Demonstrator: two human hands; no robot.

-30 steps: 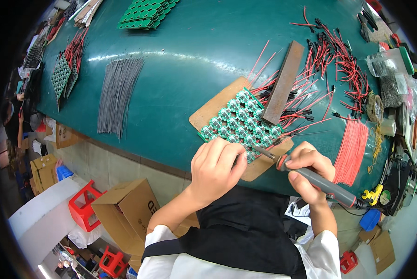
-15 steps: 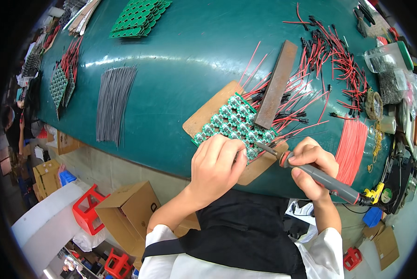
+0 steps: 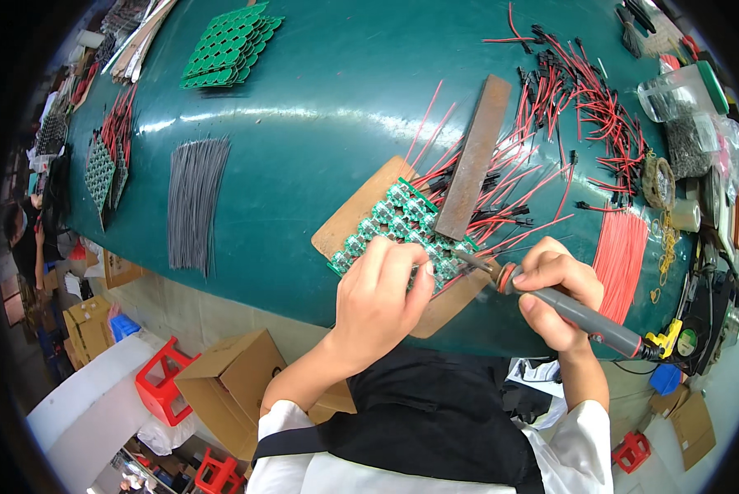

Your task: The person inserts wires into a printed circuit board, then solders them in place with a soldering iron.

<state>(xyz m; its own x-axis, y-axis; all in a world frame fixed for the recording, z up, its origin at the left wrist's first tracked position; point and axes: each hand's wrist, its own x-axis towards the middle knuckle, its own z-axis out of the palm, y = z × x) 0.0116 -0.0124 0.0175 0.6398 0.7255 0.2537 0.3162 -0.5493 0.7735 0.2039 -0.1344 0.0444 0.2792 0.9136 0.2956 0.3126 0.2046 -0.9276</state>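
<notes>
My right hand [image 3: 561,284] grips a grey soldering iron [image 3: 588,319] like a pen, its tip pointing left at the right part of a green circuit board panel [image 3: 398,216]. Whether the tip touches the panel I cannot make out. My left hand [image 3: 379,292] is closed in a pinch at the panel's near edge; whatever is between thumb and forefinger is hidden. The panel, made of several joined small boards, lies on a brown wooden board [image 3: 355,210]. A rusty metal bar [image 3: 474,160] rests across its far right part, over red and black wires [image 3: 505,216] with connectors.
Bundles of grey wires [image 3: 196,202] and red wires [image 3: 620,262] lie left and right. Loose connector leads [image 3: 604,115] spread at the far right, near a plastic jar [image 3: 682,95]. Green blank panels [image 3: 225,49] are stacked at the back. Finished-looking wired panels [image 3: 102,173] stand far left.
The view has shifted slightly, so the table's things sit a little further left and the wires and panel appear moved. Both hands and the iron keep nearly the same pose.
</notes>
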